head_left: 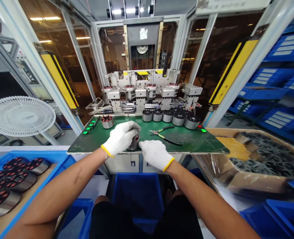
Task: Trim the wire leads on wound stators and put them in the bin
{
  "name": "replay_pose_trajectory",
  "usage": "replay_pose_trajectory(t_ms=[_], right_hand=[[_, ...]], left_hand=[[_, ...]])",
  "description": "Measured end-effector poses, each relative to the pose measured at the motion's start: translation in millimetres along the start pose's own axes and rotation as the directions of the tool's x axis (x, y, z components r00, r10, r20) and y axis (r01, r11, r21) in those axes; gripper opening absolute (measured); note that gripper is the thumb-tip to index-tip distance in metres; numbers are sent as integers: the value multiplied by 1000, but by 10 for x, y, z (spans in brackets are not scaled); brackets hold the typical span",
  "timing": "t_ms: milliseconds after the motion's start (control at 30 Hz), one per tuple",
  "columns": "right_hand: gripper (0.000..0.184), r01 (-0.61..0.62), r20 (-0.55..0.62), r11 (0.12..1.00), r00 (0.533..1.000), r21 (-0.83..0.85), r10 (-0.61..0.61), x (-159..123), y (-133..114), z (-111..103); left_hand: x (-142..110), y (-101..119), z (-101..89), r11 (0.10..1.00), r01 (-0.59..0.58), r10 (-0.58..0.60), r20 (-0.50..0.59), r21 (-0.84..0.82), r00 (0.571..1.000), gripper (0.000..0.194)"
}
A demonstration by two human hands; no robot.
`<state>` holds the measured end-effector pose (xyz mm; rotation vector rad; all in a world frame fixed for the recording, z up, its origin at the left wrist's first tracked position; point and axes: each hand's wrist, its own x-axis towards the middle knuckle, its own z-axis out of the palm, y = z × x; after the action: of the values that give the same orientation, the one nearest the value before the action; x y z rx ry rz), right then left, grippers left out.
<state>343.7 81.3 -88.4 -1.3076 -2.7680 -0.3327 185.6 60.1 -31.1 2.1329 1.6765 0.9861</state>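
Note:
Both my hands wear white gloves with yellow cuffs. My left hand (121,137) is curled over a grey metal motor stator (134,143) that stands near the front edge of the green work mat (186,139). My right hand (155,153) sits just right of the stator with its fingers bent against its side; whether it grips anything is hidden. A second stator with red windings (107,121) stands on the mat to the upper left. Green-handled pliers (163,133) lie on the mat to the right of my hands.
A row of grey stators (170,117) lines the mat's back edge before the winding machine (147,89). A blue tray of wound stators (9,182) lies at the left, a cardboard box of bare stator cores (263,159) at the right, a white fan (21,115) at far left, a blue bin (137,196) below.

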Motion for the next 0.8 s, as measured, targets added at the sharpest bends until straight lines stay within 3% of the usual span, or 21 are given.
replay_pose_trajectory(t_ms=[200,300,400,533,600,667,800], right_hand=[[23,-20,69,1000,997,16,18,-18,-230,51],[22,-45,27,995,999,87,43,-31,-223,105],[23,-43,-26,990,999,134,47,-50,-172,118],[23,-40,-48,989,998,142,47,-75,-160,119],[23,-35,-77,990,996,139,45,-113,-205,142],[21,-39,-118,990,991,135,55,-159,-255,184],[20,-23,-170,995,985,94,38,-172,-200,174]], left_hand=[[409,257,146,945,12,-60,135,327,989,23],[366,184,102,960,-36,-7,151,279,988,25],[198,-12,-41,958,-162,138,114,237,984,27],[-61,-246,-96,827,-433,365,245,359,898,24],[-174,-323,-1,728,-479,403,259,491,878,25],[-249,-397,145,650,-488,462,207,582,862,25],[-243,-545,389,602,-540,630,65,588,774,27]])
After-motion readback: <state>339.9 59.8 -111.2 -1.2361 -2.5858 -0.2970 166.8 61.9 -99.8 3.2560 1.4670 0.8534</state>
